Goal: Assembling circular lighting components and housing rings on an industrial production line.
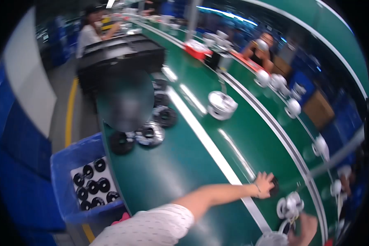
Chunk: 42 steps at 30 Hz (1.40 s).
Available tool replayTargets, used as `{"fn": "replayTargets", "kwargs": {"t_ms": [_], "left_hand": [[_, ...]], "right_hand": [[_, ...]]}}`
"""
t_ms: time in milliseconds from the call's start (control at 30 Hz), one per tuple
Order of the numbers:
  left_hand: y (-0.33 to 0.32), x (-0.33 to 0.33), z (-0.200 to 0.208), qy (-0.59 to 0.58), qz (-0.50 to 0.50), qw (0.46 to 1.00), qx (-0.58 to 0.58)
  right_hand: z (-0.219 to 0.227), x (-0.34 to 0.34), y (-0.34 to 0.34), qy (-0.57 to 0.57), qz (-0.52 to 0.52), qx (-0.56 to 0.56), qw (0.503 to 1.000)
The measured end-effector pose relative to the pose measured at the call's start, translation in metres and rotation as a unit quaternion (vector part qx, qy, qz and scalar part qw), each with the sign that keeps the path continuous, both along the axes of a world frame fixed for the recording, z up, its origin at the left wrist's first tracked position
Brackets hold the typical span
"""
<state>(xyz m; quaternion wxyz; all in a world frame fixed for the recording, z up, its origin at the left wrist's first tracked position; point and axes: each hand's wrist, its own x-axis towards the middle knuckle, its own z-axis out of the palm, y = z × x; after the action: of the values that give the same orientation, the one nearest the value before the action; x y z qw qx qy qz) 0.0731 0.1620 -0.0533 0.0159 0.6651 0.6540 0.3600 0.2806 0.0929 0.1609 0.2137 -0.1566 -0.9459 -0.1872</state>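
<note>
My left arm stretches across the green bench, and my left hand (265, 185) lies over the conveyor with its fingers spread. Just beyond its fingertips, partly covered by them, is a dark round part (275, 187); whether they touch cannot be made out. At the lower right my right hand (306, 230) is blurred, its fingers hard to see. Beside it are a white lamp-like housing (290, 205) and a small ring-shaped piece (287, 226). A pale round item (272, 239) sits at the bottom edge, partly cut off.
A white round housing (222, 105) stands farther up the belt. Black ring parts (122, 142) and a silvery one (150, 134) line the bench's left side. A blue bin (61, 180) holds several black rings. Co-workers sit across the line and stand at the far left.
</note>
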Motion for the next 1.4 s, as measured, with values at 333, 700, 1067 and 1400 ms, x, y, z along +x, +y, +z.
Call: {"fn": "replayTargets", "kwargs": {"t_ms": [333,700,1067,1400], "left_hand": [[-0.123,-0.042,0.015,-0.105,-0.185,0.973,0.090],[-0.311,-0.182,0.052,0.090,0.051,0.990,0.096],[-0.319,-0.202,0.039,0.095,0.132,0.987,0.010],[-0.249,-0.250,0.122,0.164,0.135,0.970,0.116]], "right_hand": [[-0.067,-0.027,-0.146,-0.092,0.088,-0.262,0.957],[-0.079,-0.065,-0.157,-0.037,0.124,-0.272,0.954],[-0.045,-0.067,-0.143,-0.035,0.087,-0.218,0.972],[0.035,-0.140,-0.046,-0.050,0.081,-0.004,0.995]]}}
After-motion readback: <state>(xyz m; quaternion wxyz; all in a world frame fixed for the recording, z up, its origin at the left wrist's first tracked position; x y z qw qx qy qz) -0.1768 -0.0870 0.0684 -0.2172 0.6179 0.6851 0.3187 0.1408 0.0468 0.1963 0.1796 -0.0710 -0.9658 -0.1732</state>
